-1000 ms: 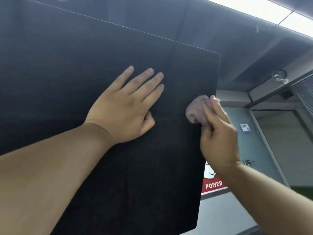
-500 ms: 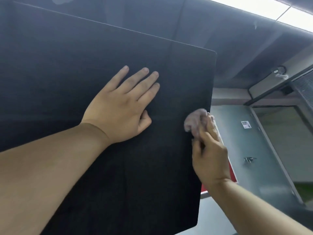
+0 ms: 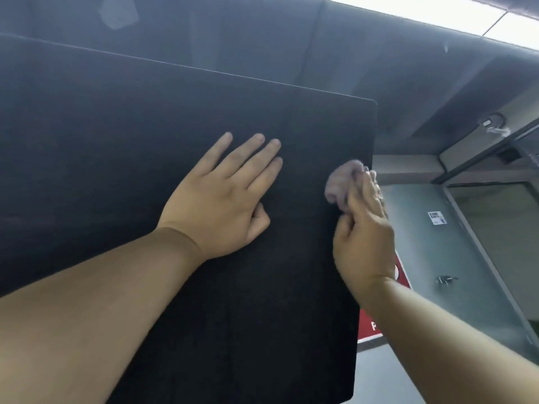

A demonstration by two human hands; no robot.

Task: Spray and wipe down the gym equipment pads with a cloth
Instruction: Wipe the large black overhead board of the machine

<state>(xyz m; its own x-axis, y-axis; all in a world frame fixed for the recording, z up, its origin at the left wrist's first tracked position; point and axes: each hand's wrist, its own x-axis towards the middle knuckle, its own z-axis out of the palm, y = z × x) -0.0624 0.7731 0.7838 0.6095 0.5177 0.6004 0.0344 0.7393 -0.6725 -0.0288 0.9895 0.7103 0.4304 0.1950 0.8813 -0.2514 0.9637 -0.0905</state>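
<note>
A large black pad (image 3: 145, 135) fills most of the view, its flat face tilted toward the camera, its top edge running from nine o'clock up toward one o'clock and ending in a rounded corner, its right edge dropping from there toward five o'clock. The left hand (image 3: 221, 199) lies flat on the pad near the centre of the view, palm down, fingers (image 3: 256, 147) spread and pointing to about one o'clock, thumb tucked in at the four o'clock side of the palm; it grips nothing, only presses on the surface, and its bare forearm comes in from seven o'clock. At three o'clock of that hand, apart from it, the right hand (image 3: 364, 243) is closed around a small bunched pinkish cloth (image 3: 339, 185), which sticks out at the eleven o'clock side of the fingers and is pressed on the pad just inside the right edge. The fingers of this hand are blurred, so how they wrap the cloth cannot be told exactly. The right forearm comes in from five o'clock. Beyond the pad's right edge stands a grey-green metal door (image 3: 437, 252) with a small white label (image 3: 436, 218) and a handle (image 3: 444, 279), and a red sign (image 3: 370, 322) shows partly beside the right wrist. A lit ceiling panel (image 3: 437, 13) runs across at one o'clock
</note>
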